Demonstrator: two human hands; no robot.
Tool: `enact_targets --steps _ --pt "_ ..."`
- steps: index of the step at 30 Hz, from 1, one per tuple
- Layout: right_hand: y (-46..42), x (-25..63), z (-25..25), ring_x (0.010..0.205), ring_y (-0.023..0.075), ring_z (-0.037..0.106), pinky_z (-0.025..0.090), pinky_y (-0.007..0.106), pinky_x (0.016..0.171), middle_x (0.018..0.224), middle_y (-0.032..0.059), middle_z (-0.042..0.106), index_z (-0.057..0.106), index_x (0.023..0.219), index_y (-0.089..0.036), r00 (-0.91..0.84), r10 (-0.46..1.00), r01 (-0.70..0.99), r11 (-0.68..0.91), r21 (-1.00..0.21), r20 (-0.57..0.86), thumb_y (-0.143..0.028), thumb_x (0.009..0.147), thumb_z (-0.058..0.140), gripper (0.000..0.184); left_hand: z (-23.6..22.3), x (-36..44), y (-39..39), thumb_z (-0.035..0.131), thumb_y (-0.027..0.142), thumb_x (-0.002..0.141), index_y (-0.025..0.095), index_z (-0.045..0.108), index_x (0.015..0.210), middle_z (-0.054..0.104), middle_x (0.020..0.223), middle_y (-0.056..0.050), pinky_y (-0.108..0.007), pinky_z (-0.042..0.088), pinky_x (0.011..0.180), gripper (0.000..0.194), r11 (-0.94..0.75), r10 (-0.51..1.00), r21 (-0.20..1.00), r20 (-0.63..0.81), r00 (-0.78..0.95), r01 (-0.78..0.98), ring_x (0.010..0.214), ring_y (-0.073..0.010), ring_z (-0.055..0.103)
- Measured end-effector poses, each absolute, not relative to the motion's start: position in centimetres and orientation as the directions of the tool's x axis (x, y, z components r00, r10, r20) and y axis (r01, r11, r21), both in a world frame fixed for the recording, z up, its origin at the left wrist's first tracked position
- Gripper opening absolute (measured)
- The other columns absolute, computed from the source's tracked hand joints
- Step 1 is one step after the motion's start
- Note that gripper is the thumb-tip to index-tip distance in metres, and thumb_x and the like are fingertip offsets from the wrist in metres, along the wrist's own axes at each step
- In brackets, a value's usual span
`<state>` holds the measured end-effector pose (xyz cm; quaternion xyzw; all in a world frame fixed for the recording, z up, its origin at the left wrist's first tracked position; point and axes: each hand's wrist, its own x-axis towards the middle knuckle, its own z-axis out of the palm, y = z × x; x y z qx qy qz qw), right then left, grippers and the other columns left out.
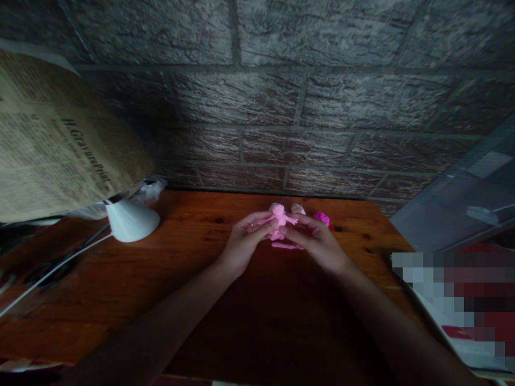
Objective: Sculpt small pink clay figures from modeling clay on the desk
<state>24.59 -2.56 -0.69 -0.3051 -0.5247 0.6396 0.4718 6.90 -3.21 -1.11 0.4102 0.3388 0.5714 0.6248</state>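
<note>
Two hands pinch pink clay figure (278, 220) | left hand (243, 241) fingers closed on arm | right hand (317, 241) fingers closed on side | squeeze softly, clay bends.

— What sort of place is this?

— A room in a home, set up as a small hobby corner. The wooden bench (181, 279) is pushed against a wall (306, 102) of brick-pattern stone.

— What else points that way?

— A white lamp base (131, 221) with its cord stands near the bench's far left corner, under an old newspaper sheet (52, 145). Bits of pink modelling clay (321, 217) lie by the far edge.
</note>
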Motion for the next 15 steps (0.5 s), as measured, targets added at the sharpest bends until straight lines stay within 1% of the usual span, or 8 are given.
enact_targets --steps 2,4,6,8,11,15 --pt "-2.6 24.6 -0.4 0.068 0.0117 0.064 0.062 0.031 0.068 0.083 -0.0025 0.069 0.080 0.102 -0.030 -0.345 0.931 -0.261 0.026 -0.965 0.119 -0.037 0.073 0.090 0.032 -1.1 6.9 -3.2 0.089 0.030 0.072 0.022 0.080 0.095 0.077 0.099 -0.003 -0.031 0.053 0.086 0.027 0.018 0.990 0.897 0.045 0.131 -0.443 0.089 -0.0154 0.070" --pt "-2.6 24.6 -0.2 0.056 0.0088 0.053 0.055 0.026 0.057 0.068 -0.0051 0.060 0.081 0.098 -0.028 -0.319 0.939 -0.226 0.056 -0.973 0.128 -0.037 0.071 0.091 0.030 -1.1 7.0 -3.3 0.089 0.031 0.072 0.022 0.080 0.096 0.078 0.100 -0.004 -0.032 0.054 0.087 0.028 0.032 0.988 0.895 0.040 0.151 -0.446 0.089 -0.0157 0.070" --pt "-2.6 24.6 -0.1 0.051 0.0077 0.043 0.048 0.024 0.050 0.061 -0.0067 0.053 0.081 0.095 -0.026 -0.292 0.948 -0.197 0.071 -0.978 0.128 -0.038 0.070 0.092 0.030 -1.1 7.1 -3.3 0.088 0.031 0.074 0.022 0.080 0.099 0.078 0.101 -0.004 -0.032 0.055 0.087 0.029 0.048 0.986 0.898 0.028 0.167 -0.437 0.089 -0.0160 0.071" --pt "-2.6 24.6 -0.2 0.052 0.0078 0.041 0.044 0.024 0.049 0.061 -0.0063 0.053 0.081 0.094 -0.026 -0.269 0.956 -0.182 0.069 -0.981 0.117 -0.040 0.069 0.091 0.031 -1.1 7.1 -3.3 0.088 0.030 0.074 0.022 0.079 0.101 0.078 0.103 -0.005 -0.033 0.055 0.087 0.030 0.061 0.985 0.900 0.015 0.173 -0.431 0.090 -0.0161 0.071" --pt "-2.4 24.7 -0.4 0.053 0.0079 0.041 0.039 0.023 0.050 0.062 -0.0059 0.055 0.081 0.092 -0.025 -0.250 0.963 -0.181 0.059 -0.982 0.104 -0.041 0.070 0.089 0.029 -1.2 7.1 -3.2 0.089 0.028 0.072 0.021 0.078 0.102 0.078 0.104 -0.005 -0.033 0.055 0.088 0.033 0.059 0.986 0.896 0.017 0.168 -0.440 0.090 -0.0160 0.072" --pt "-1.5 26.2 0.3 0.054 0.0074 0.043 0.035 0.023 0.050 0.071 -0.0031 0.063 0.078 0.086 -0.021 -0.171 0.978 -0.177 0.084 -0.981 0.115 -0.042 0.070 0.088 0.028 -1.2 7.1 -3.2 0.089 0.028 0.073 0.020 0.076 0.102 0.078 0.106 -0.006 -0.033 0.057 0.086 0.033 0.042 0.985 0.897 0.038 0.171 -0.440 0.086 -0.0161 0.073"
